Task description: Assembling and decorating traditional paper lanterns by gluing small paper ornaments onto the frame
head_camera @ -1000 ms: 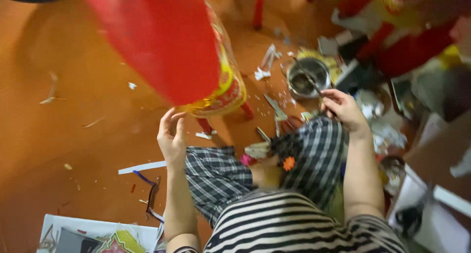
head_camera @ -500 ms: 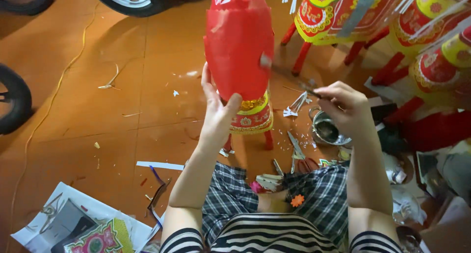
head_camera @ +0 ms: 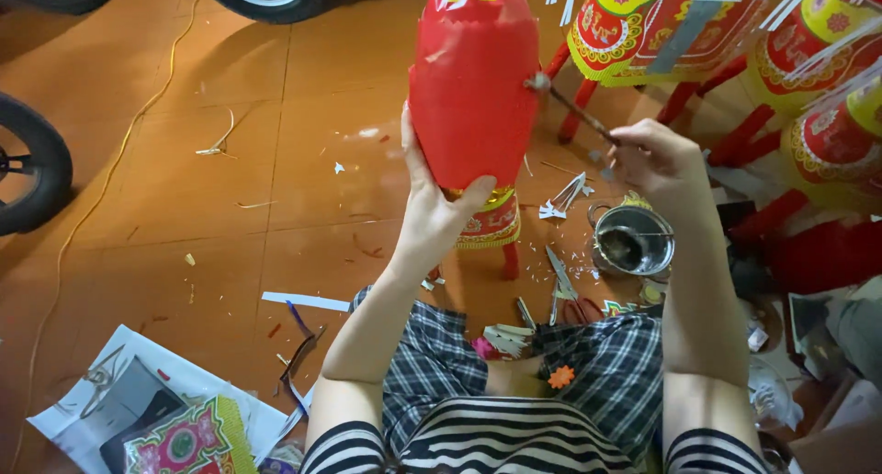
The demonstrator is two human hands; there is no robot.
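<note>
Head view: left hand [head_camera: 432,212] clamps the red paper lantern [head_camera: 473,79] low on its side, holding it upright off the floor so its side faces the brush. Right hand [head_camera: 657,157] pinches a thin brush [head_camera: 574,107], its tip touching the lantern's right side. Metal bowl [head_camera: 634,240] sits just below on the orange floor [head_camera: 184,217], near scissors [head_camera: 560,276] and paper scraps. Finished lanterns [head_camera: 661,24] crowd the right; bike tyres at the left.

A tall red paper lantern [head_camera: 473,79], rounded like a barrel, is held upright above the orange tiled floor. Its lower end carries a gold and red patterned band with short red legs below. A thin brush [head_camera: 571,108] slants down to the right, its tip touching the lantern's right side, possibly applying glue.
</note>
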